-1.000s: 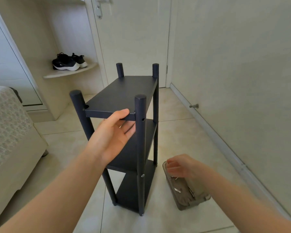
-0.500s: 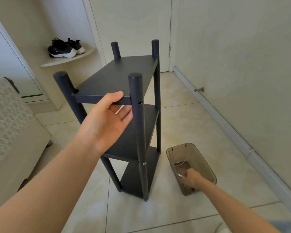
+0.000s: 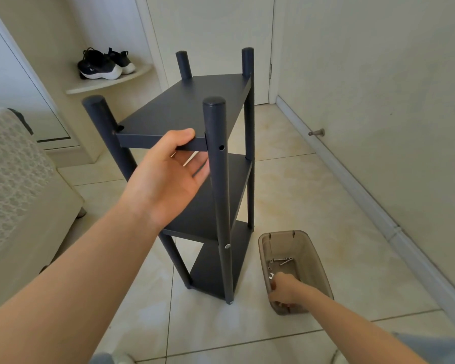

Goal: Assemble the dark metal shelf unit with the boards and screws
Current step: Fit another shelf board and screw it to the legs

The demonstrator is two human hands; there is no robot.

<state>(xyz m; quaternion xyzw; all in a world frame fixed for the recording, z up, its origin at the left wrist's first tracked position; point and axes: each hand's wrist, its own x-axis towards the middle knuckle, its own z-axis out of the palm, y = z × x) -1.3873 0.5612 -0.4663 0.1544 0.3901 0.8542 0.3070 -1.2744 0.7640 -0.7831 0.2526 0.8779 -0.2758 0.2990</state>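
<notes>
My left hand point(image 3: 168, 174) pinches the front edge of the top board point(image 3: 189, 109) on the upright shelf unit point(image 3: 221, 200); my right hand point(image 3: 284, 288) reaches into the box point(image 3: 316, 249) of screws point(image 3: 283, 261) right of the unit's foot, grip unclear; the empty post hole point(image 3: 221, 147) waits up-left of it.

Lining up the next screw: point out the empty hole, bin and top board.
hole point(image 3: 221, 147): head view, bore in near post point(image 3: 214, 119)
bin point(image 3: 317, 274): head view, right wall
top board point(image 3: 189, 109): head view, middle of its face
</notes>
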